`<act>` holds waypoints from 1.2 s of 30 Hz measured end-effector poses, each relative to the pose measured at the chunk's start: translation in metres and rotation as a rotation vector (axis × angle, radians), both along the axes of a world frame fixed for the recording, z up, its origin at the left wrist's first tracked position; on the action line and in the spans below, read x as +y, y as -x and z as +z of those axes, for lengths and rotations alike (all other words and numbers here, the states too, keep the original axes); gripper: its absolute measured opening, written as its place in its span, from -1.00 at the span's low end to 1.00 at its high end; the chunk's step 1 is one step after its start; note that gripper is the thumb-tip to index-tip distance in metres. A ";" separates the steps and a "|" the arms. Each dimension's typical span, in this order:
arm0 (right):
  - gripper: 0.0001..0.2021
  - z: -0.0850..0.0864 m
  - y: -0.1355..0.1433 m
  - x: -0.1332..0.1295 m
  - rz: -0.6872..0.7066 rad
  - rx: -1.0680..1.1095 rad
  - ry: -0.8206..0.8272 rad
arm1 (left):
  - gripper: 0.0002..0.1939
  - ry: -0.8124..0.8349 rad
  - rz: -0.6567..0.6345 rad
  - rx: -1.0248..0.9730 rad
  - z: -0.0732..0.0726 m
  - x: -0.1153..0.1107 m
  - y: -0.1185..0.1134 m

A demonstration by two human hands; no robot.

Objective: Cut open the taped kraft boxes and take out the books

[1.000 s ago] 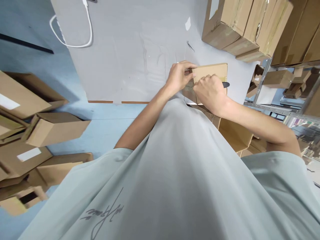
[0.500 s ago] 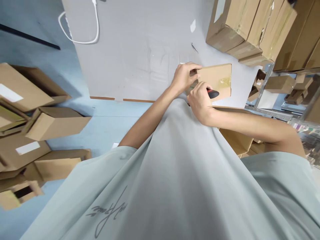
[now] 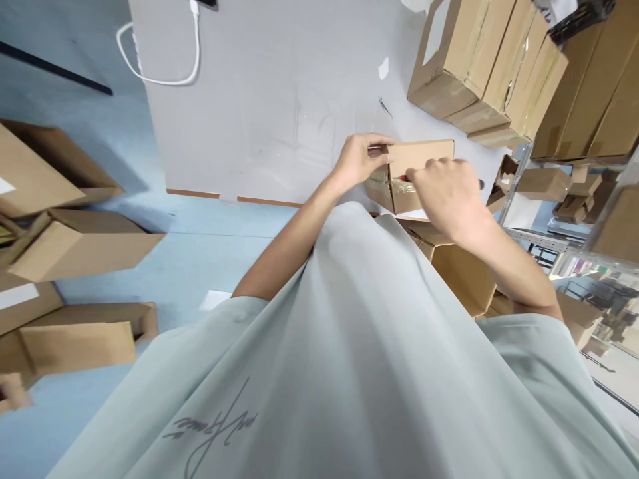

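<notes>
A small cardboard box (image 3: 420, 151) rests near the front edge of the grey table, with clear tape across its near side. My left hand (image 3: 360, 158) is closed on the box's left end, fingers over the top. Above the box's near right part, my right hand (image 3: 448, 193) is wrapped round a red-and-black utility knife (image 3: 404, 177). The knife's red front shows left of the fist and its black end to the right; no blade can be made out.
Taped cartons (image 3: 474, 60) stand at the table's back right. A white cable (image 3: 196, 50) lies at the back left. Open cartons (image 3: 100, 243) sit on the blue floor to the left, and another open carton (image 3: 462, 273) is below the table's right front. Metal shelving (image 3: 554, 239) stands at right.
My right hand has moved right along the box with the knife, away from my left hand. The box's near side has opened to view, while my left hand keeps hold.
</notes>
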State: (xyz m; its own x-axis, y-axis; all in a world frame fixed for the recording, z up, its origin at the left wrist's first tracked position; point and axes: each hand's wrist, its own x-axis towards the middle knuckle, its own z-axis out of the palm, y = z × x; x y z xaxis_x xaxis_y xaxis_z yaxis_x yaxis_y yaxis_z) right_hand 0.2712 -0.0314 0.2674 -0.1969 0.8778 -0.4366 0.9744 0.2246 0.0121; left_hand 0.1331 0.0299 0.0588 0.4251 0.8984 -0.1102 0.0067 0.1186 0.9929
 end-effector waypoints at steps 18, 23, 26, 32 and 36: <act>-0.52 -0.112 -0.148 -0.077 -0.807 0.257 -0.343 | -0.19 -0.162 -0.128 0.340 0.012 -0.035 0.022; -0.49 -0.130 -0.152 -0.078 -0.910 0.423 -0.423 | -0.19 -0.222 -0.184 0.472 0.028 -0.025 0.026; -0.50 -0.133 -0.153 -0.077 -0.960 0.516 -0.399 | -0.27 -0.230 -0.191 0.506 0.040 -0.017 0.026; -0.64 -0.133 -0.136 -0.083 -1.027 0.673 -0.322 | -0.36 -0.250 -0.211 0.555 0.053 0.001 0.029; -0.62 -0.139 -0.122 -0.089 -1.075 0.802 -0.300 | -0.35 -0.229 -0.259 0.576 0.054 0.016 0.034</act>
